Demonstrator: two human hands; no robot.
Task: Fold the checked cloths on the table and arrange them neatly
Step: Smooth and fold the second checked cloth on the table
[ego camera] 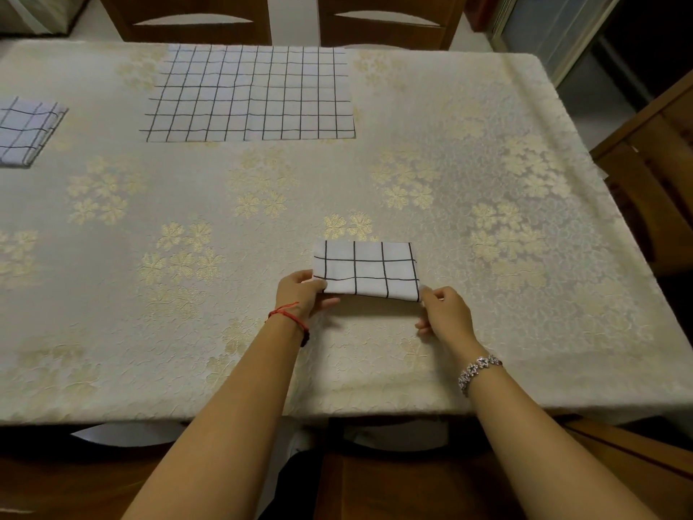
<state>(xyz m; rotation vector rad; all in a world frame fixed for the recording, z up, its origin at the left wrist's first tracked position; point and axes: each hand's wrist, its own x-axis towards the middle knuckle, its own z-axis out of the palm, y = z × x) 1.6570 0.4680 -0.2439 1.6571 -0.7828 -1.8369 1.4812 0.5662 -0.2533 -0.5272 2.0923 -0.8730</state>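
Cream tablecloth point(187, 294) patterned with pale gold flowers covers a dining table ringed by dark wooden chairs point(390, 28). Near the table's front edge, slightly right of centre, a small folded checked cloth point(367, 268) sits between both hands, its near edge lifted just off the surface and throwing a shadow beneath. Thumb and fingers of the left hand point(303, 294) pinch the near left corner; the right hand point(446, 313) pinches the near right corner, both closed narrowly on the fabric. A red string bracelet point(288, 319) circles the left wrist, a silver flower bracelet point(478, 371) the right. Bare tablecloth stretches to the left, to the right and behind the cloth. White with thin black grid lines, the folded piece shows neat, squared sides. Well apart at the far edge lies a large checked cloth point(251, 93) spread flat, and another folded checked cloth point(26, 131) rests at the far left.
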